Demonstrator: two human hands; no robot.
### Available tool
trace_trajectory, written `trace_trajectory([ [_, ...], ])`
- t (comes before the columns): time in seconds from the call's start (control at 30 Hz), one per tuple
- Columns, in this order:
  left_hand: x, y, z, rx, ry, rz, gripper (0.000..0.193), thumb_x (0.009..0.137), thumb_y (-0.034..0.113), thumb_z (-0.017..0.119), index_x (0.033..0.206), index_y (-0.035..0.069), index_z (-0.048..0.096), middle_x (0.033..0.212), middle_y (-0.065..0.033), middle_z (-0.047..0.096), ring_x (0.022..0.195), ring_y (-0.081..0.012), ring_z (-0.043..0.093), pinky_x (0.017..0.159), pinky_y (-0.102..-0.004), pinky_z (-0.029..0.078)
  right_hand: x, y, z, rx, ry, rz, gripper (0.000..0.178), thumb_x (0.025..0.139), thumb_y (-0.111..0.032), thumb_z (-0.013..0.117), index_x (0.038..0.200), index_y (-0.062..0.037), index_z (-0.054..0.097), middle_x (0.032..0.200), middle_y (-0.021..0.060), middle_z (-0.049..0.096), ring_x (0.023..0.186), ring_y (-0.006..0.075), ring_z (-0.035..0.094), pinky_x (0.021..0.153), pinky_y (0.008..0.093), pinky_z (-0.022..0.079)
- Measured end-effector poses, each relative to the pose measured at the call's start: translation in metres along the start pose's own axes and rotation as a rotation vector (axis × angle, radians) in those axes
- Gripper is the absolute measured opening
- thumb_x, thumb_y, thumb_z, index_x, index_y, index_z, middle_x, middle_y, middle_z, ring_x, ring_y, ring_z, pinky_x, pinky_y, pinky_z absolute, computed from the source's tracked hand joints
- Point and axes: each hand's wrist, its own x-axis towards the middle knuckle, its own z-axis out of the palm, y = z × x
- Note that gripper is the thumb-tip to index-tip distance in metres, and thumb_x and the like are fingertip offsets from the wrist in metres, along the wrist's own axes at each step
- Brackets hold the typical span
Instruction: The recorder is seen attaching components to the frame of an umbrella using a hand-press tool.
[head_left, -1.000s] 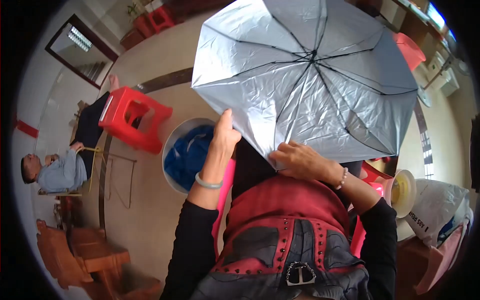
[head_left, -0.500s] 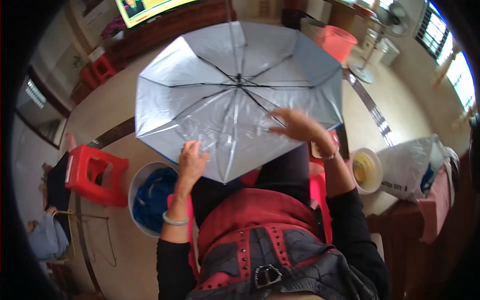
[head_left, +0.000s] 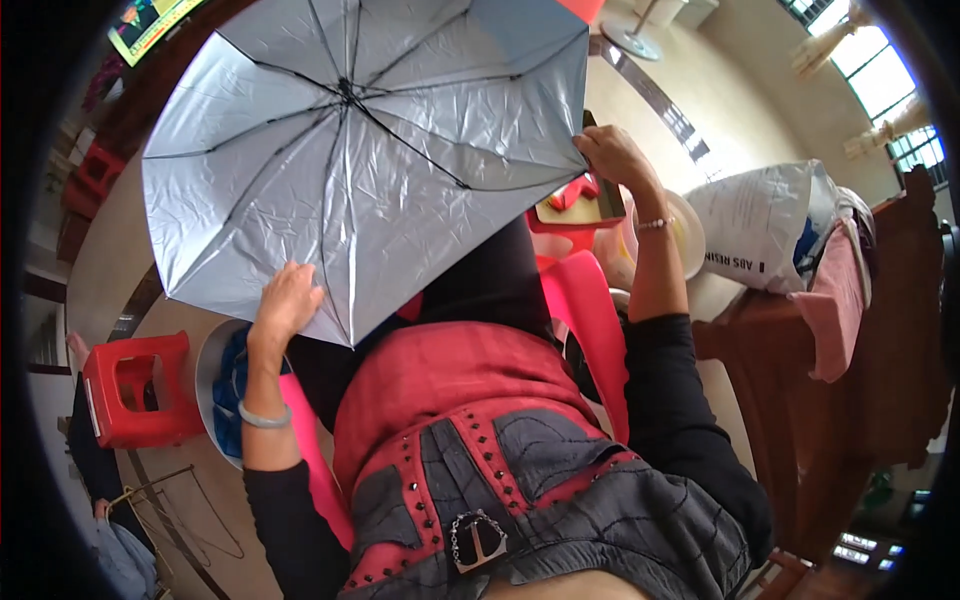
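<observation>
Over the seated person's dark-trousered lap (head_left: 490,270), an open umbrella (head_left: 385,185) spreads its silvery lining toward the wearer, the dark ribs fanning out from a hub (head_left: 346,90) well beyond the reach of either hand; from where I stand, the left hand (head_left: 287,300), with a pale bangle (head_left: 264,415) at its wrist, lies at the near edge of the canopy, its fingertips lying close together on the silver cloth, just left of the lowest corner; whether the thumb pinches the hem from beneath, I cannot tell; the right hand (head_left: 617,158), a beaded bracelet (head_left: 655,223) at its wrist, meets the canopy's right edge just above a rib's tip, its fingers curled and bunched against the cloth, though I cannot tell how firmly they grip; on the left, a red stool (head_left: 108,400) stands beside a pale tub (head_left: 207,375) with something blue (head_left: 235,375) inside; on the right, beyond the forearm, a big white bag (head_left: 755,225) leans near a brown wooden seat (head_left: 800,440), a pink cloth (head_left: 835,320) hanging beside it.
</observation>
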Motion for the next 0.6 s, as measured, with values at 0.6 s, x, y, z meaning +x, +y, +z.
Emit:
trace_trajectory([
  [0.6, 0.070, 0.190, 0.052, -0.577, 0.388, 0.617, 0.017, 0.080, 0.010, 0.055, 0.093, -0.001, 0.057, 0.087, -0.0139, 0.057, 0.077, -0.0252, 0.057, 0.068, -0.0311, 0.044, -0.040, 0.007, 0.072, 0.636, -0.590, 0.028, 0.036, 0.084, -0.034, 0.056, 0.078, 0.0013, 0.061, 0.063, 0.0079, 0.061, 0.053, 0.0126, 0.059, 0.048, 0.0216, 0.048],
])
